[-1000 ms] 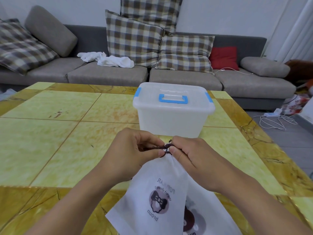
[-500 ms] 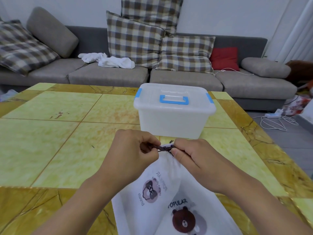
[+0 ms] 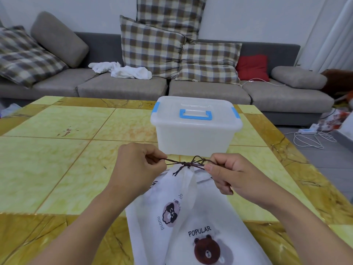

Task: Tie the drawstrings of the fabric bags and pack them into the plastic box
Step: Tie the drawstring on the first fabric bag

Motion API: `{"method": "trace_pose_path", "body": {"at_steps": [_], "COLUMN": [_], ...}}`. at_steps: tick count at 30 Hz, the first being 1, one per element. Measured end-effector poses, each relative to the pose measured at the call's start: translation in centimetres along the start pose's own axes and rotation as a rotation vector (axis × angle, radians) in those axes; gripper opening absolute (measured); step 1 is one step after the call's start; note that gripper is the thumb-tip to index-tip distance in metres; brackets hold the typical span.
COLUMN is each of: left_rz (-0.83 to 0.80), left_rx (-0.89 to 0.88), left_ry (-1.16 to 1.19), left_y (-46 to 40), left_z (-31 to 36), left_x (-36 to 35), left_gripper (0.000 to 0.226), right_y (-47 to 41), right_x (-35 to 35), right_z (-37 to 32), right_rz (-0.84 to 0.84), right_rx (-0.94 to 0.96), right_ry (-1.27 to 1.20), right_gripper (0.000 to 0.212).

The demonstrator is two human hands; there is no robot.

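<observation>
A white fabric bag (image 3: 172,203) with a brown bow print is gathered at its top, where a dark brown drawstring (image 3: 184,163) forms a knot. My left hand (image 3: 137,169) pinches the string's left end and my right hand (image 3: 227,173) pinches its right end, the cord stretched taut between them. A second white bag (image 3: 215,238) printed with POPULAR and a brown bear lies under it near the table's front edge. The translucent plastic box (image 3: 194,138) with a blue handle stands just behind the hands, its lid on.
The yellow and gold tiled table (image 3: 57,161) stretches wide to the left. Behind it stands a grey sofa (image 3: 122,88) with checked cushions and white cloth. A power strip and cables (image 3: 309,134) lie on the floor at right.
My hands have moved apart, drawing the drawstring taut either side of the knot. The upper bag has shifted so the bear bag under it shows more.
</observation>
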State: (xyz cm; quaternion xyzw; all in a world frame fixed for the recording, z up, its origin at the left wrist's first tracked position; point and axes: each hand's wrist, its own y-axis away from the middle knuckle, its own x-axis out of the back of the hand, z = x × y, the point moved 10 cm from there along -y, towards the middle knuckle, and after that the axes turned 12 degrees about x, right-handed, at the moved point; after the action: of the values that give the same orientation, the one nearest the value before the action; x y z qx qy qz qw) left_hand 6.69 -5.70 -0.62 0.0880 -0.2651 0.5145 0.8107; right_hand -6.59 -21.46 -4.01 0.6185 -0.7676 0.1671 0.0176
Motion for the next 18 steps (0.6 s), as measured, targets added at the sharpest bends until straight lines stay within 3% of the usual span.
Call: {"method": "trace_pose_path", "body": {"at_steps": [6, 9, 12, 15, 18], "left_rz": [0.02, 0.009, -0.129, -0.258, -0.172], "left_rx": [0.006, 0.068, 0.225, 0.236, 0.004], "left_ry": [0.037, 0.069, 0.301, 0.411, -0.002], "left_y": [-0.2, 0.0, 0.4, 0.5, -0.3], "left_z": [0.2, -0.5, -1.9, -1.6, -0.4], "left_x": [0.2, -0.6, -2.7, -4.4, -3.3], "left_gripper": [0.019, 0.02, 0.017, 0.01, 0.077], "right_y": [-0.2, 0.0, 0.3, -0.7, -2.1], "right_x": [1.8, 1.3, -1.0, -0.9, -0.9], "right_z": [-0.6, 0.1, 2.0, 2.2, 2.1], "right_rz": [0.109, 0.162, 0.166, 0.273, 0.32], "right_rx": [0.032, -0.066, -0.22, -0.156, -0.105], "right_ry": [0.003, -0.045, 0.058, 0.16, -0.082], "right_gripper": [0.038, 0.038, 0.052, 0.041, 0.026]}}
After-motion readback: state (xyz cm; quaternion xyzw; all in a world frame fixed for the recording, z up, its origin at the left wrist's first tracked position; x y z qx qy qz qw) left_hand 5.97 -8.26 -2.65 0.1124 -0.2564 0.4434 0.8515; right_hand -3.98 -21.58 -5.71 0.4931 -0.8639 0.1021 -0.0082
